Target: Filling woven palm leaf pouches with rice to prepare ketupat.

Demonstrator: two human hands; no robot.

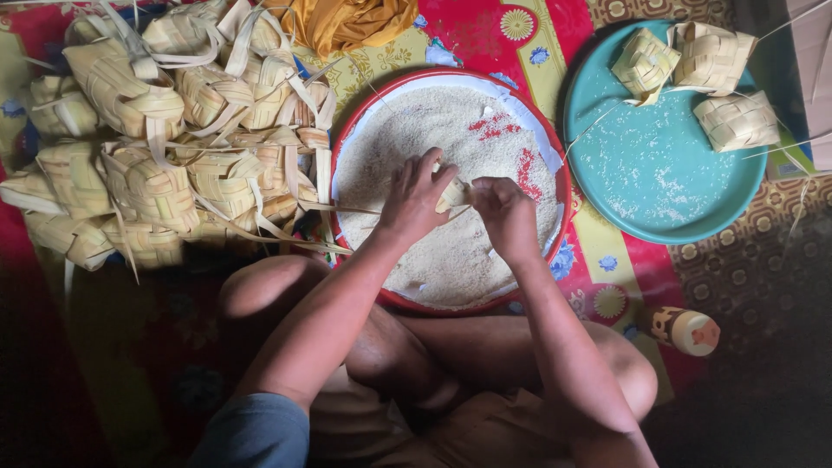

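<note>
dry matt palm-leaf weave on the piled pouches [165,139], grainy white rice [433,147] in a smooth red plastic basin [562,186], a glossy teal plastic tray [667,173], soft printed cloth mat [485,30] beneath.

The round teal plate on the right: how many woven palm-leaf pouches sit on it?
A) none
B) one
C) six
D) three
D: three woven palm-leaf pouches lie along the far edge of the round teal plate, with only scattered rice grains on the rest of it.
</note>
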